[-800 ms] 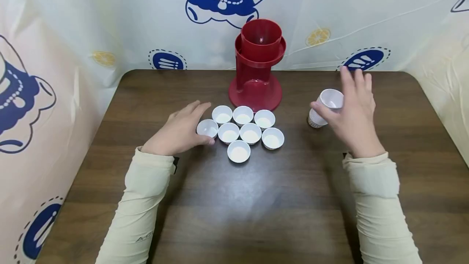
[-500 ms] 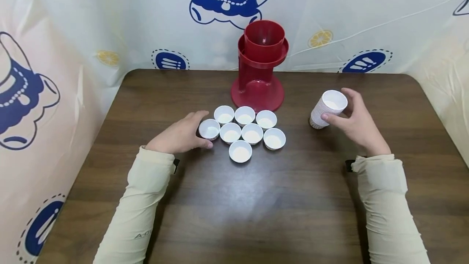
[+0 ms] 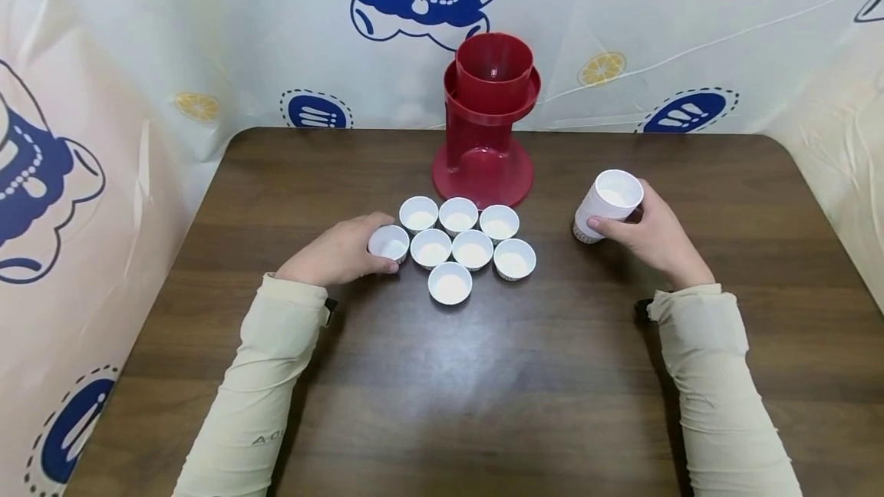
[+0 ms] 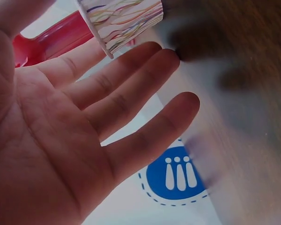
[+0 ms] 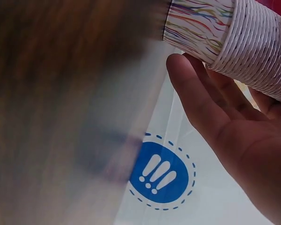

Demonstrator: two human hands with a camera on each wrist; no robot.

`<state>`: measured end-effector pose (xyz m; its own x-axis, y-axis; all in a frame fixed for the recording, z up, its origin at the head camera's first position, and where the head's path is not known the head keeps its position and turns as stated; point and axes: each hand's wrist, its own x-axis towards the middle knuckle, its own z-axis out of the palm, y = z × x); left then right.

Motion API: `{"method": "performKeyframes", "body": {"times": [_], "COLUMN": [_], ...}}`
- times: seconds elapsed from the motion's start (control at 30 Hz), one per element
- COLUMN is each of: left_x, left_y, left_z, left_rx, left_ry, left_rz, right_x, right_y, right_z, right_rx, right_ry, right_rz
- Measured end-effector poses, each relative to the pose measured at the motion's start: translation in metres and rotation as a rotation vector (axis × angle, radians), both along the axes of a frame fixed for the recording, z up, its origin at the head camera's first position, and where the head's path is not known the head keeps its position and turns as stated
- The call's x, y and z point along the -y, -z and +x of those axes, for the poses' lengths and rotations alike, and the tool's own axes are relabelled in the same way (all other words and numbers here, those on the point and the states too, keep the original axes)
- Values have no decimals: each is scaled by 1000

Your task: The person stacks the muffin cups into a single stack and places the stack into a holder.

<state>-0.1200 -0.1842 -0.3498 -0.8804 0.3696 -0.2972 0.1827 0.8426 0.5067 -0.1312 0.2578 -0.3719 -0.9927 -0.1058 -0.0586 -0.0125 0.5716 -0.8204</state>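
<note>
Several small white paper cups [image 3: 450, 284] stand mouth up in a close cluster on the table. At its left end my left hand [image 3: 334, 253] has thumb and index finger on either side of one paper cup [image 3: 388, 242]. Coloured wavy lines decorate this cup [image 4: 124, 21] in the left wrist view; the other fingers [image 4: 145, 136] stretch out below it. To the right, my right hand [image 3: 645, 240] grips a tall stack of nested paper cups [image 3: 599, 209], thumb on the near side. Their stacked rims [image 5: 255, 44] fill the right wrist view's upper corner.
A red plastic stand [image 3: 483, 171] rises directly behind the cluster, with a red cup-shaped container [image 3: 494, 83] in its top ring. The brown wooden table [image 3: 442, 405] ends at a printed white curtain [image 3: 242, 29] at the back and sides.
My right hand has come down from above the stack and taken hold of it, shifting it slightly left. My left thumb and fingers have drawn in around the leftmost cup.
</note>
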Motion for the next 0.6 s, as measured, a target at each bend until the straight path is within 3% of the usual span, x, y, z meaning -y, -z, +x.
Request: {"method": "performKeyframes", "body": {"times": [0.6], "left_x": [23], "left_y": [5], "left_z": [-11], "left_rx": [18], "left_ry": [-46], "left_rz": [91], "right_x": [0], "right_y": [4], "right_z": [-3], "right_rx": [-5], "right_ry": [-47], "right_rz": [7]}}
